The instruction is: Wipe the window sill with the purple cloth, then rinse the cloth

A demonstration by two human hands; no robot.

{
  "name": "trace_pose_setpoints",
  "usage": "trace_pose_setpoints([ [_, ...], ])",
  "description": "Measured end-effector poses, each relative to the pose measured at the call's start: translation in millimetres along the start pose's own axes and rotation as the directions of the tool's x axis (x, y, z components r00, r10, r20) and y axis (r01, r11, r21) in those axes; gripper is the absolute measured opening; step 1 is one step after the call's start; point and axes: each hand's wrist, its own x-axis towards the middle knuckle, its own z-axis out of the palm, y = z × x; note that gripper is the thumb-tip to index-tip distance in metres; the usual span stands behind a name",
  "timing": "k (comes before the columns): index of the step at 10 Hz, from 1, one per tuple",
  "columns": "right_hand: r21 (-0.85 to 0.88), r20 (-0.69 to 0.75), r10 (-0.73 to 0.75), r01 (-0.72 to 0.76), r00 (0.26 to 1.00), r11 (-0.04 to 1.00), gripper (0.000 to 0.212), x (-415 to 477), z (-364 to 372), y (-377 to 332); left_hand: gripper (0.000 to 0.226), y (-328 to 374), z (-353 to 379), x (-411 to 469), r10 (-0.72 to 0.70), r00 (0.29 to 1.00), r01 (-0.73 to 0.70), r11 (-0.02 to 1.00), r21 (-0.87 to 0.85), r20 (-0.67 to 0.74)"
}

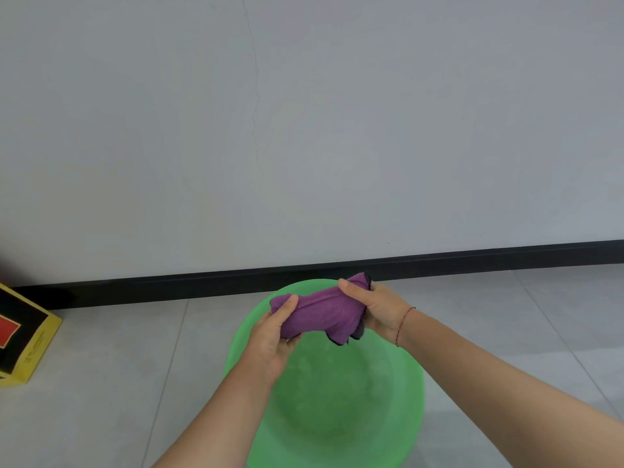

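Purple cloth (320, 314) rolled, held over green basin (337, 400) on the floor. My left hand (270, 336) and right hand (381, 309) grip its ends. Judged: rinse stage, wringing; window sill out of view.

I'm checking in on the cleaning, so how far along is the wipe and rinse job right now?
The sill is out of view, so wiping can't be confirmed. In hand: the left hand and right hand grip the rolled purple cloth over the green basin, likely wringing. Left: finishing the rinse.
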Motion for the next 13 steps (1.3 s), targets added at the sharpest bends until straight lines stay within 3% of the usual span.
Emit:
trace_pose_setpoints([
  [1,-0.076,-0.031,-0.007,0.004,0.999,0.997,0.023,-1,-10,-13,0.044,2,3,-5,-0.088,0.993,0.092,0.995,-0.049,0.075],
  [2,-0.115,-0.006,-0.001,0.0,1.0,0.993,0.019,-4,-27,-26,0.039,-6,15,-9,-0.089,0.986,0.069,0.988,0.138,0.142],
  [3,-0.241,-0.074,-0.08,0.06,0.994,0.969,0.026,-5,-50,-33,0.038,-25,34,-9,0.056,0.996,-0.081,0.917,0.39,0.076],
  [4,-0.556,-0.262,-0.24,0.057,0.935,0.83,0.029,-2,-76,-33,0.046,-48,57,-13,0.137,0.977,-0.198,0.874,0.444,0.166],
  [5,-0.743,-0.371,-0.373,-0.031,0.85,0.668,0.026,-4,-97,-24,0.033,-69,76,-17,0.153,0.952,-0.268,0.836,0.479,0.266],
  [6,-0.843,-0.382,-0.38,-0.149,0.842,0.517,0.037,-8,-115,-10,0.039,-83,84,-13,0.166,0.947,-0.304,0.745,0.594,0.276],
  [7,-0.855,-0.385,-0.29,-0.22,0.876,0.47,0.038,-12,-130,6,0.068,-96,78,-5,0.163,0.94,-0.338,0.561,0.755,0.3],
  [8,-0.818,-0.378,-0.189,-0.231,0.906,0.527,0.031,-17,-138,21,0.085,-105,73,-3,0.116,0.935,-0.353,0.412,0.84,0.336],
  [9,-0.809,-0.356,-0.143,-0.228,0.923,0.542,0.035,-17,-140,28,0.092,-109,77,-5,0.134,0.955,-0.293,0.313,0.903,0.264],
  [10,-0.763,-0.355,-0.203,-0.158,0.912,0.626,0.03,-11,-135,26,0.076,-111,84,-3,0.298,0.93,-0.269,0.161,0.95,0.213],
  [11,-0.547,-0.272,-0.074,-0.091,0.959,0.832,0.019,-7,-119,22,0.061,-119,94,-4,0.165,0.95,-0.311,0.393,0.865,0.267],
  [12,-0.479,-0.227,0.004,-0.115,0.974,0.87,0.018,1,-110,26,0.062,-123,98,-1,0.063,0.961,-0.261,0.519,0.814,0.268],
  [13,-0.594,-0.379,-0.095,-0.164,0.92,0.788,0.026,4,-114,20,0.059,-117,90,-6,0.072,0.968,-0.243,0.496,0.834,0.24],
])
